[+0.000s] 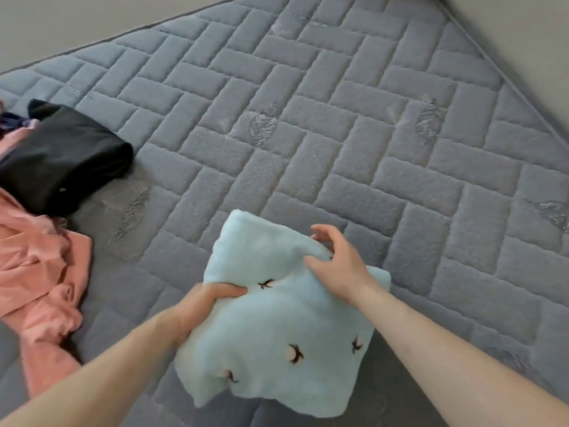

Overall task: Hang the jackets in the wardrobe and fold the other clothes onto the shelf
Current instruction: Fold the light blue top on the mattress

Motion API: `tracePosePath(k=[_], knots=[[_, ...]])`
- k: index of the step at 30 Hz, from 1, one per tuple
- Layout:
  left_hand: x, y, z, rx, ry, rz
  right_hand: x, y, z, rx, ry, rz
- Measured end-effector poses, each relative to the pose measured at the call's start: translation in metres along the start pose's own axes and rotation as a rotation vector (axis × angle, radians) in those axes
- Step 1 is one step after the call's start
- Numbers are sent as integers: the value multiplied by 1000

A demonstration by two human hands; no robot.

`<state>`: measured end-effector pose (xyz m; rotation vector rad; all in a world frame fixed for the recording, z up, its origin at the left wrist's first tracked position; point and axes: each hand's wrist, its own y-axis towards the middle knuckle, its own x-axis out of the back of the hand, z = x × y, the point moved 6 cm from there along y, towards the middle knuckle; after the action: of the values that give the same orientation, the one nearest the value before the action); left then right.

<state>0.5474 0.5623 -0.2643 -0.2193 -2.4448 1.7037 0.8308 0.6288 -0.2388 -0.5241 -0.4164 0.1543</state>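
The left hand grips the pale blue fleece garment by its edge, steadying it on the mattress. The right hand rests loosely curled on top, seemingly to press the fold flat.

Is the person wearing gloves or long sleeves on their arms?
No. The left hand and right hand are bare, with no gloves, rings or watch showing. Both forearms are uncovered right to the picture's edge, so no sleeves are visible.
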Motion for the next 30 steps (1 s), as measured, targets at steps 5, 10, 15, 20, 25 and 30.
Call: tracePosePath(k=[5,10,15,20,25,30], knots=[[5,-8,76,40,-257,-255,-72,-50,-4,316,-277,-18],[0,0,101,-10,-294,-222,-137,-75,-71,214,-771,154],[18,3,83,-157,-259,-102,-136,-66,-59,222,-694,162],[27,-4,69,-218,-131,35,-83,-89,-37,332,-437,-99],[11,-19,57,-386,-59,-136,-108,-103,-56,161,-454,101],[-25,-63,41,-486,118,-481,-122,-91,-59,31,-539,107]])
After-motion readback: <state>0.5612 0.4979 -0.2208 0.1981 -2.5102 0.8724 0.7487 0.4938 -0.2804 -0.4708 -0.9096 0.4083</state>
